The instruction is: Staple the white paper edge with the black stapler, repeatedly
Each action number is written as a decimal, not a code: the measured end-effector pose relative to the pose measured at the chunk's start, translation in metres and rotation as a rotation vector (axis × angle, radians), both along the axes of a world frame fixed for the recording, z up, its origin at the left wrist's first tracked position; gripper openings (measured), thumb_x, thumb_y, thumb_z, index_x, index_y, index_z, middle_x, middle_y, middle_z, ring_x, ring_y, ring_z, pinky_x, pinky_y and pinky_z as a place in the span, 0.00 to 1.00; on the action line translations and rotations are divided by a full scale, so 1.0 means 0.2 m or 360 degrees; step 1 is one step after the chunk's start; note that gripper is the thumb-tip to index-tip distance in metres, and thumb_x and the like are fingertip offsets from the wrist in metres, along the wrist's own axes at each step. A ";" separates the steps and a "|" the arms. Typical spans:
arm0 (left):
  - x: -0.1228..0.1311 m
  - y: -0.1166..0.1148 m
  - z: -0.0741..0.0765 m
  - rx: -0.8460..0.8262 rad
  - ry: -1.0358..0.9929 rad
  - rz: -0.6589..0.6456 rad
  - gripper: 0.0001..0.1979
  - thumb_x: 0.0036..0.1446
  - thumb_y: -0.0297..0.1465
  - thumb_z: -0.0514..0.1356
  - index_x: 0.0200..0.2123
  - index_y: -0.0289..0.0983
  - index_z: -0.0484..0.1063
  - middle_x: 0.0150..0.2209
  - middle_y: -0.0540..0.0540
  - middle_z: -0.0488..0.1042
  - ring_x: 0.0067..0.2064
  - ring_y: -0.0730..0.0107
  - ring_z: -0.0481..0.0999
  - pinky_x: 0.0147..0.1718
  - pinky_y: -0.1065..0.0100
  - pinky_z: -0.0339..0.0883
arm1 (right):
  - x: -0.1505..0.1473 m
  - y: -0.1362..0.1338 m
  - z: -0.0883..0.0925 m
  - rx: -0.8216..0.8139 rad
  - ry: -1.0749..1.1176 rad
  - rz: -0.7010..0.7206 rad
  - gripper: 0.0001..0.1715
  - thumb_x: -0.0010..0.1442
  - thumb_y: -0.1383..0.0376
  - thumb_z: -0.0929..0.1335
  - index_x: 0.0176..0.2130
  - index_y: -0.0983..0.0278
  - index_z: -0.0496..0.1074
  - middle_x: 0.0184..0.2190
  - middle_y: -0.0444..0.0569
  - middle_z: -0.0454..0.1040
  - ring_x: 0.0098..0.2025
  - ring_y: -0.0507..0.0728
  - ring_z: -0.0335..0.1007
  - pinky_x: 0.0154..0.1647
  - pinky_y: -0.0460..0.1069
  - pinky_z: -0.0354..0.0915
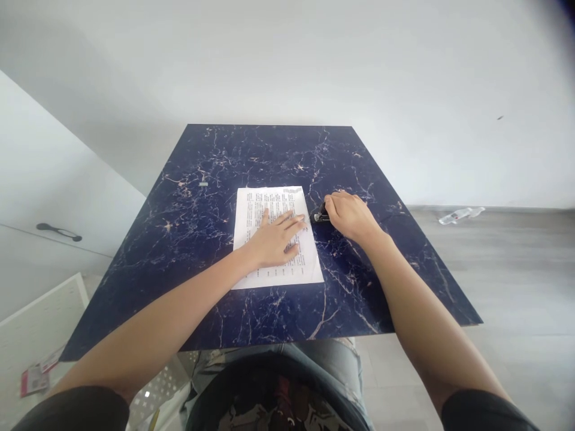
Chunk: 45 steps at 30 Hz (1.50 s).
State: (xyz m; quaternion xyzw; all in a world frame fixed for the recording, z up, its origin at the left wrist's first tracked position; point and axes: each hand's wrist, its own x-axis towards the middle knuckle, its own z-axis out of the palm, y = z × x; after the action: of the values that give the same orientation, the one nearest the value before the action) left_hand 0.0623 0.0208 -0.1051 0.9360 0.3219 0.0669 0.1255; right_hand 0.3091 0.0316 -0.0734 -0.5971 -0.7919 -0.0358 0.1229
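Observation:
A printed sheet of paper (278,276), perhaps a stack, lies on the dark blue marbled table (188,263). My left hand (281,238) rests flat on the paper with its fingers spread, pressing over the printed lines. Just beyond the paper's right edge, my right hand (353,215) is closed around a black stapler (320,216). The stapler's front end reaches to the right edge of the paper; whether the edge sits inside its jaws I cannot tell. Most of the stapler's body is hidden under my right hand.
A small pale strip (203,184) lies on the table's left half. White wall stands behind the table, and a cabinet with a dark handle (59,231) is at left. Clear plastic packaging (460,215) lies on the floor at right. Red-and-white packets (35,380) are low at left.

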 end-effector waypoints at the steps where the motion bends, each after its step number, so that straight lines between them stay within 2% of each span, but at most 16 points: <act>1: 0.00 0.00 0.00 0.0004 0.0001 -0.0003 0.30 0.69 0.39 0.50 0.72 0.48 0.52 0.75 0.48 0.50 0.76 0.49 0.47 0.71 0.33 0.27 | 0.00 0.00 0.00 -0.0005 0.0011 -0.0004 0.27 0.76 0.61 0.52 0.32 0.61 0.70 0.33 0.54 0.77 0.41 0.63 0.71 0.42 0.55 0.56; 10: 0.00 0.00 -0.01 0.0033 0.0020 -0.0016 0.28 0.69 0.39 0.49 0.71 0.48 0.55 0.75 0.48 0.52 0.75 0.47 0.48 0.70 0.29 0.30 | 0.01 0.01 0.00 -0.0045 0.0072 -0.0047 0.27 0.75 0.60 0.52 0.31 0.61 0.69 0.33 0.54 0.76 0.40 0.62 0.71 0.41 0.54 0.58; 16: 0.01 -0.03 0.00 0.0138 0.0005 0.0020 0.30 0.67 0.38 0.52 0.71 0.46 0.57 0.71 0.43 0.59 0.71 0.44 0.54 0.68 0.28 0.36 | 0.02 0.01 0.00 -0.0082 0.0164 -0.0030 0.25 0.75 0.60 0.52 0.31 0.60 0.67 0.32 0.53 0.76 0.39 0.62 0.71 0.41 0.54 0.58; 29: 0.01 -0.03 0.00 0.0250 -0.0029 0.0018 0.26 0.69 0.40 0.52 0.68 0.48 0.62 0.63 0.40 0.64 0.65 0.45 0.61 0.67 0.31 0.46 | 0.05 0.02 -0.01 -0.0166 0.0337 0.0026 0.25 0.75 0.57 0.52 0.31 0.59 0.64 0.32 0.52 0.75 0.39 0.60 0.70 0.41 0.53 0.60; 32: 0.00 -0.02 0.01 0.0227 -0.0066 0.0005 0.25 0.70 0.41 0.52 0.68 0.46 0.63 0.63 0.39 0.65 0.64 0.47 0.63 0.65 0.37 0.53 | 0.04 0.02 -0.01 -0.0172 0.0346 0.0009 0.25 0.75 0.57 0.53 0.30 0.59 0.64 0.32 0.51 0.75 0.39 0.60 0.70 0.40 0.53 0.59; 35: -0.01 0.04 0.03 0.0223 -0.0104 0.0006 0.24 0.71 0.41 0.52 0.66 0.41 0.65 0.63 0.38 0.66 0.62 0.49 0.66 0.62 0.45 0.60 | 0.04 0.02 -0.01 -0.0171 0.0350 -0.0017 0.25 0.75 0.57 0.53 0.30 0.59 0.64 0.33 0.52 0.76 0.39 0.60 0.70 0.39 0.53 0.58; 37: -0.01 0.12 0.04 0.0234 -0.0110 -0.0007 0.21 0.72 0.37 0.50 0.63 0.39 0.67 0.64 0.38 0.67 0.63 0.51 0.66 0.61 0.47 0.61 | 0.04 0.02 -0.01 -0.0174 0.0349 -0.0021 0.24 0.75 0.57 0.53 0.30 0.59 0.64 0.33 0.51 0.76 0.39 0.60 0.70 0.39 0.53 0.58; 41: 0.03 0.30 0.02 0.0224 -0.0071 -0.0126 0.20 0.73 0.30 0.47 0.62 0.42 0.69 0.68 0.43 0.66 0.69 0.54 0.61 0.65 0.46 0.55 | 0.04 0.02 -0.01 -0.0181 0.0349 -0.0018 0.24 0.75 0.57 0.53 0.31 0.59 0.64 0.34 0.51 0.76 0.39 0.60 0.70 0.39 0.53 0.58; 45: 0.09 0.41 -0.03 0.0200 -0.0108 -0.0249 0.20 0.74 0.32 0.46 0.62 0.46 0.69 0.66 0.47 0.69 0.69 0.59 0.62 0.66 0.47 0.51 | 0.05 0.02 -0.01 -0.0201 0.0366 -0.0001 0.23 0.74 0.58 0.53 0.31 0.59 0.64 0.34 0.51 0.76 0.39 0.60 0.70 0.40 0.53 0.59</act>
State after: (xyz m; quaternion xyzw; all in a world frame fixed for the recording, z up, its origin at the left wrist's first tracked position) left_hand 0.0795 0.1020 -0.1107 0.9615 0.2386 0.1086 0.0823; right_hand 0.3181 0.0362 -0.0761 -0.6040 -0.7731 0.0829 0.1751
